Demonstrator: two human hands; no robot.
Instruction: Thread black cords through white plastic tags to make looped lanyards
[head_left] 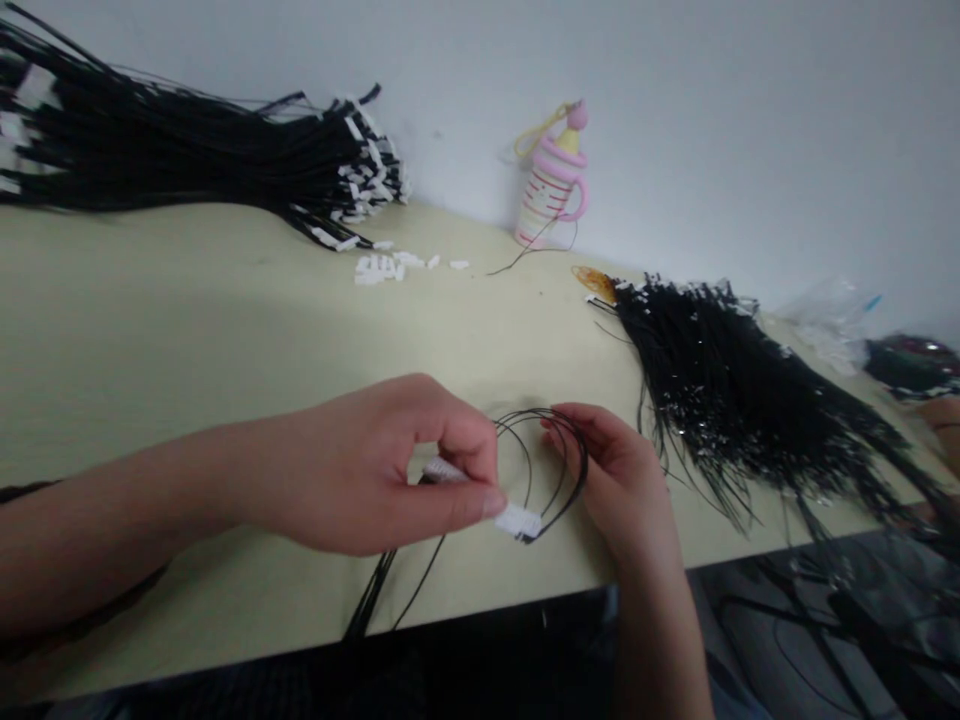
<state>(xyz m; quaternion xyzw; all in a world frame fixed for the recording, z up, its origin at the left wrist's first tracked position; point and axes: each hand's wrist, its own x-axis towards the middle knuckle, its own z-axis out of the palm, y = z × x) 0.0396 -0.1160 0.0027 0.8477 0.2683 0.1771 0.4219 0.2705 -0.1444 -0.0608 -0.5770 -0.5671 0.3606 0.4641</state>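
Note:
My left hand (375,475) is closed in a pinch on a white plastic connector (519,521). Another white piece (444,470) shows inside the curl of its fingers; whether the two are one part is hidden by the fingers. Thin black wires (579,465) leave the connector's right end and loop up and round between the hands. My right hand (626,480) has its fingers closed on this loop, at its far side. More black wires (371,595) hang below my left hand over the table's front edge.
On the pale table (187,320), a thick bundle of black cables (210,150) with white connectors lies back left. Several loose white connectors (381,267) lie beside it. A pink bottle-shaped item (546,195) stands by the wall. At right lie a black wire pile (720,370) and a clear bag (829,320).

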